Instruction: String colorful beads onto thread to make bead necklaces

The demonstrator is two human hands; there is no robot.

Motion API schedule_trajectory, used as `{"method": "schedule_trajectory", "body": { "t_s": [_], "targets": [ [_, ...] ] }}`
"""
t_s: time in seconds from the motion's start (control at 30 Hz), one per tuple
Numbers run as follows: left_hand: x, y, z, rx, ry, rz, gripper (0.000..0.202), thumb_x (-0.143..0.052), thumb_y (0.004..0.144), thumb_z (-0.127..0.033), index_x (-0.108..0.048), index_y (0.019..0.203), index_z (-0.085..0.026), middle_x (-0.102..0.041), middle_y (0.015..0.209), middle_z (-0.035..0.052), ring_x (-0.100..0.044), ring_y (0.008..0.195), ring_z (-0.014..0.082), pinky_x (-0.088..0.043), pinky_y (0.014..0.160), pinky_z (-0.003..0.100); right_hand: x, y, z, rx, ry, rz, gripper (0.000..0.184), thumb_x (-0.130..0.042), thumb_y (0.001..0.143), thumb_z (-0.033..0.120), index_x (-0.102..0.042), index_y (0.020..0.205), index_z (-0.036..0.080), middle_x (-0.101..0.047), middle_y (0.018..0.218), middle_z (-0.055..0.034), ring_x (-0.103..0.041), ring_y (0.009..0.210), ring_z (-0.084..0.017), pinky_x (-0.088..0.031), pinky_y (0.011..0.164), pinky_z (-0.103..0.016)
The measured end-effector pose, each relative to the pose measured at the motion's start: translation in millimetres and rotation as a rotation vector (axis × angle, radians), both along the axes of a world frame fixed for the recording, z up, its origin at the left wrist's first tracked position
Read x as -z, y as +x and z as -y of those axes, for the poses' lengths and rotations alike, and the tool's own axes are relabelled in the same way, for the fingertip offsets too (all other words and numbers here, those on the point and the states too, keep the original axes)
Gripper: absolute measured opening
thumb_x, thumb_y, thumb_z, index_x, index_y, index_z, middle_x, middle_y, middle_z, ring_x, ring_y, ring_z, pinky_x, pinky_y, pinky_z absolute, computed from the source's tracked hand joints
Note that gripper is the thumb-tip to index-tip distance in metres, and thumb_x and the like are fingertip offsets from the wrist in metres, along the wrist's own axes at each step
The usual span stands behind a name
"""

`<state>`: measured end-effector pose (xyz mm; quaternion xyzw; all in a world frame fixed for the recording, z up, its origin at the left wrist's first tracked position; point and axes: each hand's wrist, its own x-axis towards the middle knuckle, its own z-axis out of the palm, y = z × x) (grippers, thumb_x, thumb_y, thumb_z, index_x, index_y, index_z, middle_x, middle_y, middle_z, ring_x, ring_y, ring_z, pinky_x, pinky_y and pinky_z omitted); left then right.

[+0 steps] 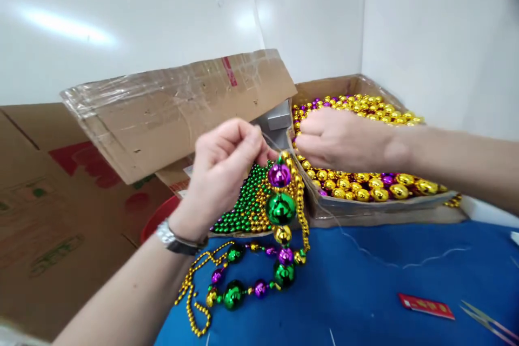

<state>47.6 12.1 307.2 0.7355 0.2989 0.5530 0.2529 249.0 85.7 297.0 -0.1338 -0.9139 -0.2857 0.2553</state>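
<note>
One multicoloured bead strand, held up at the left hand, its lower length lying on the desk.
Strand of glossy green, purple and gold round beads (pixel 280 209): hangs just below the fingertips of the left hand (pixel 225 159), which is closed in a thumb-and-finger pinch at its upper end; a fine pale thread (pixel 363 251) trails over the blue-covered desk (pixel 344 297). Right hand (pixel 338 138): curled above the brown cardboard box of large gold and purple beads (pixel 389 211); fingertips hidden, so closure and hold cannot be told. Box of small green and gold beads (pixel 243 200): behind the strand. Flat red packet (pixel 427 306) and slim metal tweezers (pixel 488 317): near each other, right side of the desk.
</note>
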Motion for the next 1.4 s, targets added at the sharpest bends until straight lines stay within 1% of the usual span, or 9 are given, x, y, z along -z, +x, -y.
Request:
{"method": "schedule_trajectory", "body": {
  "t_s": [0.17,0.3,0.63,0.8,1.0,1.17,1.27,1.33,1.4],
  "targets": [
    [71.6,-0.3,-2.4,-0.022,-0.237,-0.071,0.026,-0.052,0.089,-0.027,-0.056,0.065,-0.017,-0.062,0.067,0.0027,-0.06,0.07,0.0175,-0.044,0.067,0.028,68.7,3.8,10.3,0.032,-0.132,0.133,0.024,-0.044,0.09,0.019,-0.054,0.068,0.017,-0.054,0.07,-0.0028,-0.041,0.065,-0.014,-0.029,0.06,-0.03],
    [99.8,10.2,-7.1,0.016,-0.308,-0.068,0.029,-0.053,0.088,-0.032,-0.057,0.063,-0.017,-0.062,0.066,0.0037,-0.058,0.067,0.0182,-0.043,0.063,0.027,97.6,15.8,14.3,0.077,-0.175,0.153,0.019,-0.048,0.088,0.02,-0.055,0.072,0.017,-0.055,0.07,-0.0026,-0.042,0.065,-0.015,-0.031,0.06,-0.029],
    [112.6,40.0,-4.2,-0.009,-0.343,-0.091,0.028,-0.051,0.089,-0.032,-0.056,0.064,-0.019,-0.058,0.063,0.0013,-0.054,0.064,0.0165,-0.041,0.062,0.026,119.6,36.5,30.9,0.229,-0.456,-0.062,0.027,-0.039,0.095,0.023,-0.056,0.075,0.016,-0.056,0.073,-0.0019,-0.048,0.065,-0.012,-0.036,0.059,-0.024],
    [122.4,57.7,-3.9,-0.064,-0.323,-0.096,0.027,-0.054,0.087,-0.033,-0.058,0.063,-0.02,-0.057,0.062,-0.0001,-0.051,0.06,0.0153,-0.04,0.059,0.025,137.0,38.2,53.2,0.355,-0.443,-0.239,0.034,-0.05,0.088,0.049,-0.054,0.079,0.017,-0.055,0.078,-0.0026,-0.05,0.07,-0.015,-0.039,0.06,-0.026],
    [136.2,68.5,-13.0,-0.02,-0.739,0.348,0.025,-0.061,0.081,-0.035,-0.056,0.063,-0.017,-0.059,0.056,-0.0015,-0.056,0.055,0.0123,-0.041,0.049,0.02,170.3,38.5,59.0,0.356,-0.193,-0.244,0.026,-0.041,0.091,0.014,-0.055,0.07,0.02,-0.051,0.066,-0.0019,-0.043,0.064,-0.018,-0.031,0.06,-0.033],
    [149.1,67.2,-21.1,-0.025,-0.938,0.686,0.012,-0.064,0.077,-0.022,-0.058,0.069,-0.016,-0.063,0.059,-0.0009,-0.065,0.057,0.0141,-0.046,0.048,0.021,194.5,29.1,64.9,0.409,-0.195,-0.38,0.032,-0.037,0.091,0.011,-0.056,0.067,0.02,-0.051,0.061,-0.0029,-0.044,0.061,-0.019,-0.03,0.058,-0.034],
    [149.8,66.8,-22.0,-0.018,-0.91,0.72,0.01,-0.064,0.078,-0.02,-0.058,0.071,-0.016,-0.064,0.06,-0.0006,-0.067,0.061,0.0154,-0.051,0.054,0.024,199.0,24.6,71.4,0.464,-0.301,-0.495,0.023,-0.039,0.093,0.019,-0.057,0.079,0.02,-0.055,0.067,-0.0028,-0.051,0.063,-0.018,-0.037,0.059,-0.032],
    [146.7,67.6,-20.5,0.022,-0.875,0.678,0.013,-0.065,0.079,-0.024,-0.057,0.071,-0.017,-0.064,0.061,-0.001,-0.067,0.063,0.016,-0.052,0.058,0.025,199.5,25.0,74.8,0.42,-0.552,-0.592,0.019,-0.038,0.096,0.025,-0.051,0.109,0.02,-0.052,0.065,0.0028,-0.053,0.058,-0.014,-0.041,0.054,-0.025],
    [142.7,68.7,-17.8,0.063,-0.836,0.593,0.018,-0.064,0.08,-0.029,-0.057,0.07,-0.017,-0.063,0.062,-0.0012,-0.066,0.063,0.0157,-0.051,0.058,0.025,201.1,27.0,75.6,0.319,-0.875,-0.693,0.037,-0.036,0.097,0.03,-0.028,0.132,0.022,-0.045,0.059,0.0095,-0.05,0.05,-0.011,-0.039,0.046,-0.019]
  ]
}}
